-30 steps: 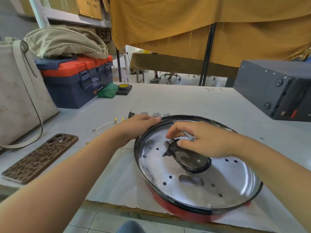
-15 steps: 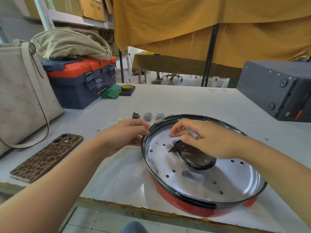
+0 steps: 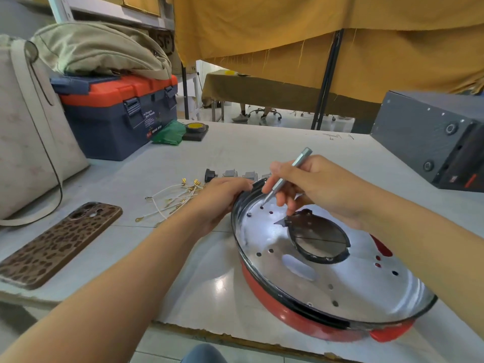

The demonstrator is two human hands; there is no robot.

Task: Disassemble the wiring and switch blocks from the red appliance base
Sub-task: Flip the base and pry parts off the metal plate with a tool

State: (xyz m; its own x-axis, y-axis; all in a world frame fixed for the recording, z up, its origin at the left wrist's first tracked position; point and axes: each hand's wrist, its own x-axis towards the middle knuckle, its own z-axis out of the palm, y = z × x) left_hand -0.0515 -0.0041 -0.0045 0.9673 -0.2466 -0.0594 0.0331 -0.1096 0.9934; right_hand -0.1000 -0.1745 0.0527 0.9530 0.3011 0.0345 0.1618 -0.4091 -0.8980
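The red appliance base point(image 3: 309, 326) lies tilted on the table, its silver inner plate point(image 3: 348, 284) and a black round part point(image 3: 319, 239) showing. My left hand point(image 3: 222, 197) grips the base's far left rim. My right hand point(image 3: 314, 187) holds a thin silver screwdriver point(image 3: 288, 176), its tip down at a hole near the plate's far left edge. Loose white wires point(image 3: 172, 197) with gold terminals lie left of the base. Small switch blocks point(image 3: 230, 174) stand in a row behind my left hand.
A leopard-pattern phone point(image 3: 57, 242) lies at the front left. A beige bag point(image 3: 23, 142) and a blue-and-orange toolbox point(image 3: 120, 111) stand at the back left. A dark speaker box point(image 3: 434, 137) sits at the right. The table's front edge point(image 3: 235, 336) is close under the base.
My right hand lifted off the plate's middle and turned the screwdriver upright, tip now at a hole near the left rim. The view shifted right, so the wires show more.
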